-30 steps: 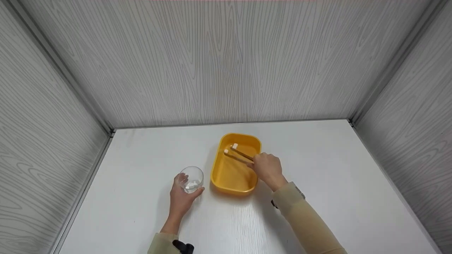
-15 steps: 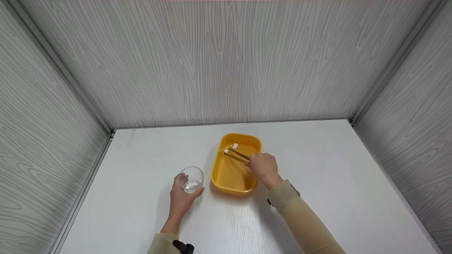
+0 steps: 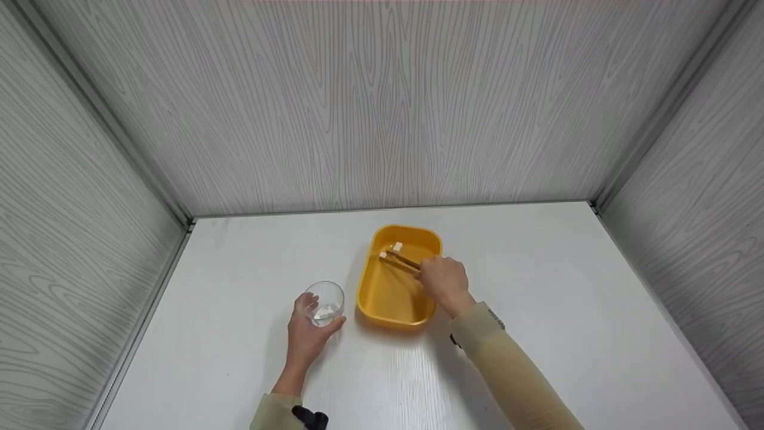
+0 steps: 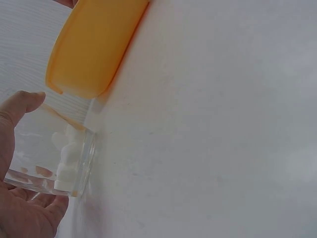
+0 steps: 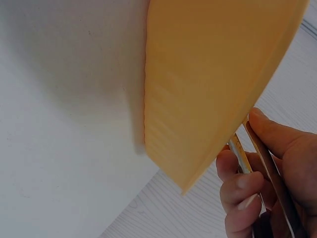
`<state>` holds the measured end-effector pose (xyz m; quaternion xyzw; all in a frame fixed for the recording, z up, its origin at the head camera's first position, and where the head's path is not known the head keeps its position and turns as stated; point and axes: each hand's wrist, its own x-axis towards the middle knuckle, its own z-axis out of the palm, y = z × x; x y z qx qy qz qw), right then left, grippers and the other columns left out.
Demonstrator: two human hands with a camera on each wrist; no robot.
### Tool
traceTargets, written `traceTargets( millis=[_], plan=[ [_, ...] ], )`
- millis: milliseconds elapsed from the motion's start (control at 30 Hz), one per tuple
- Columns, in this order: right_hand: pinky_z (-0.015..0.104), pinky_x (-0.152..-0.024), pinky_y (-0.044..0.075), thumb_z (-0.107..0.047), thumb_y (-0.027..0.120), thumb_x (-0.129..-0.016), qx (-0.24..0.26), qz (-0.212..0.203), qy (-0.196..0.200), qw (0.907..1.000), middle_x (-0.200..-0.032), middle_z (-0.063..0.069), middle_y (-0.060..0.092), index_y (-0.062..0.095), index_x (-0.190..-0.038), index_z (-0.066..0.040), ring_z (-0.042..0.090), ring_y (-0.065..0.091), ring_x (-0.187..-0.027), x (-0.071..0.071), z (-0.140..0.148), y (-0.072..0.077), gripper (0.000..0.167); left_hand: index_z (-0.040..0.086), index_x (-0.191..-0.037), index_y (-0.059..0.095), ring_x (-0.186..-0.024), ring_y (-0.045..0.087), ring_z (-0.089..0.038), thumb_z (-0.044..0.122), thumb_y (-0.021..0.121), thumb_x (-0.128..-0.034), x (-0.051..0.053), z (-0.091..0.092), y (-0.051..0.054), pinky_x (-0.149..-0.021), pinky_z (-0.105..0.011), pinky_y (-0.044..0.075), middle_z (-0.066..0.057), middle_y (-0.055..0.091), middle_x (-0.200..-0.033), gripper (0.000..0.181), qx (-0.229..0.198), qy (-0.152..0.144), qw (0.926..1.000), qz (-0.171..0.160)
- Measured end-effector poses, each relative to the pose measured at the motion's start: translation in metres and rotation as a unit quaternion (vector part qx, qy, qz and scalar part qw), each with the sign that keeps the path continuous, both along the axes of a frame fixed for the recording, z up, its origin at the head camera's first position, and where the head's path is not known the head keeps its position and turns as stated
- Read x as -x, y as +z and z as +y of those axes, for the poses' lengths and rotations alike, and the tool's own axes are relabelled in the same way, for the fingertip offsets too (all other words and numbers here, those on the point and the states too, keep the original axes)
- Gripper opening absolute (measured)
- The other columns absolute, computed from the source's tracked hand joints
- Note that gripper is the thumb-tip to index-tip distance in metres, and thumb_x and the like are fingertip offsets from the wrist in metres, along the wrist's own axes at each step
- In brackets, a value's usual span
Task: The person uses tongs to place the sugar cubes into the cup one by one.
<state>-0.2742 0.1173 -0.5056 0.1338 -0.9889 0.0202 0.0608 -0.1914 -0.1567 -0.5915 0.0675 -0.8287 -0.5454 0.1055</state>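
Observation:
My left hand [image 3: 305,337] grips a clear glass [image 3: 324,298] standing on the table, thumb on one side and fingers on the other. In the left wrist view, several white pieces [image 4: 68,166] lie at the bottom of the glass [image 4: 37,144]. My right hand [image 3: 444,283] holds metal tongs [image 3: 403,261] over the right rim of a yellow tray [image 3: 391,323]. The tong tips are close together beside a small white cube [image 3: 383,255]; another white cube [image 3: 397,246] lies just behind. In the right wrist view, the tray wall [image 5: 208,74] hides the tips of the tongs [image 5: 270,166].
The white table [image 3: 537,286] meets wood-grain panels at the back [image 3: 382,107], left [image 3: 65,209] and right [image 3: 704,197]. The tray stands just right of the glass, with a narrow strip of table between them.
The right hand has shifted slightly left, and the tong arms have drawn closer together at the near cube. My left hand and the glass have stayed in place.

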Motion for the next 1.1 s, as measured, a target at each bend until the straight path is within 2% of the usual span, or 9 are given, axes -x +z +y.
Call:
traceTargets(
  millis=[267, 600, 900, 1100],
  plan=[
    [0.039, -0.044, 0.051, -0.031, 0.074, -0.088, 0.003, -0.004, -0.002, 1.0000, -0.056, 0.002, 0.053, 0.075, -0.080, -0.005, 0.018, 0.050, -0.049, 0.0003, 0.0006, -0.0006, 0.027, -0.004, -0.141, 0.036, -0.131, 0.046, -0.038, 0.019, 0.087, -0.0715, 0.0000, 0.0005, -0.0002, -0.110, -0.047, 0.037, -0.024, 0.049, -0.140, 0.089, 0.001, 0.001, 1.0000, 0.002],
    [0.041, -0.048, 0.053, -0.030, 0.072, -0.090, 0.004, -0.014, 0.000, 0.9999, -0.064, 0.007, 0.062, 0.076, -0.086, -0.004, 0.023, 0.056, -0.053, 0.0002, 0.0008, 0.0001, 0.026, -0.005, -0.141, 0.035, -0.130, 0.046, -0.039, 0.017, 0.088, -0.0706, 0.0006, 0.0004, 0.0005, -0.110, -0.047, 0.037, -0.025, 0.048, -0.140, 0.091, -0.005, 0.007, 1.0000, 0.000],
    [0.041, -0.048, 0.052, -0.029, 0.072, -0.090, 0.004, -0.025, -0.004, 0.9997, -0.063, 0.007, 0.061, 0.076, -0.084, -0.005, 0.024, 0.057, -0.054, 0.0013, 0.0023, -0.0001, 0.026, -0.005, -0.143, 0.033, -0.132, 0.045, -0.039, 0.017, 0.088, -0.0715, 0.0002, 0.0006, 0.0019, -0.110, -0.047, 0.037, -0.025, 0.047, -0.141, 0.092, -0.005, 0.002, 1.0000, -0.001],
    [0.036, -0.047, 0.048, -0.028, 0.071, -0.091, 0.014, -0.036, -0.005, 0.9992, -0.060, 0.003, 0.056, 0.076, -0.086, -0.005, 0.019, 0.050, -0.052, 0.0007, 0.0038, 0.0002, 0.025, -0.004, -0.142, 0.034, -0.131, 0.045, -0.039, 0.019, 0.088, -0.0707, 0.0006, 0.0000, 0.0017, -0.110, -0.047, 0.036, -0.024, 0.048, -0.140, 0.092, -0.007, 0.004, 1.0000, -0.005]
  ],
)
